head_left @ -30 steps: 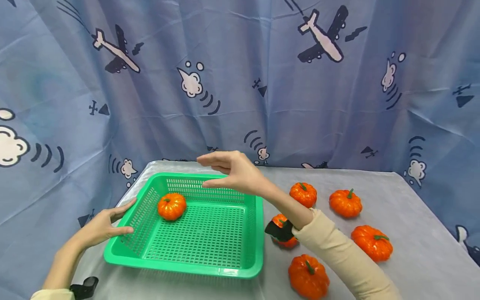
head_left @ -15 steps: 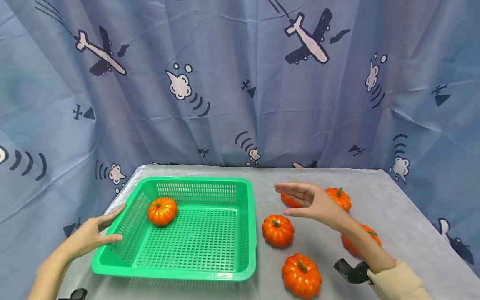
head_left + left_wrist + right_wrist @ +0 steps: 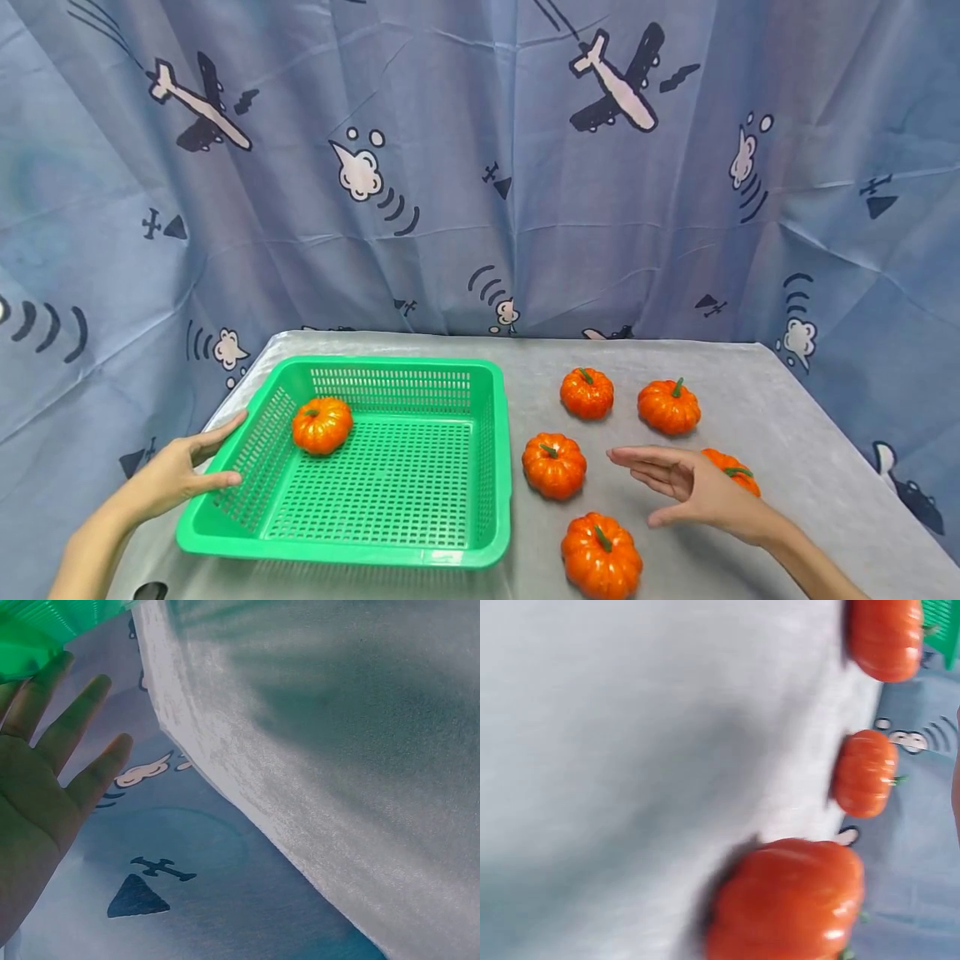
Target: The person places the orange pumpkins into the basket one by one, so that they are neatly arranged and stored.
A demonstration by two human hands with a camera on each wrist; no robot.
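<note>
A green plastic basket (image 3: pixel 345 557) stands on the table with one small orange pumpkin (image 3: pixel 322 425) in its back left corner. My left hand (image 3: pixel 168 479) touches the basket's left rim, thumb and fingers spread apart. In the left wrist view, the straight fingers (image 3: pixel 75 724) reach up to the green wall. Over the table to the right, my right hand (image 3: pixel 697 492) hovers with nothing in it, thumb apart from the fingers. It partly hides a pumpkin (image 3: pixel 738 473) behind it. Left of it lie a pumpkin (image 3: pixel 553 467) and a nearer pumpkin (image 3: pixel 602 557).
Two more pumpkins lie farther back, one pumpkin (image 3: pixel 587 393) beside another pumpkin (image 3: pixel 669 407). A grey-white cloth covers the table (image 3: pixel 810 467). Behind it hangs a blue curtain (image 3: pixel 450 167) printed with airplanes.
My right hand has moved from above the basket to the right and down, over the pumpkins. The head view has shifted slightly. My left hand stays at the basket's rim.
</note>
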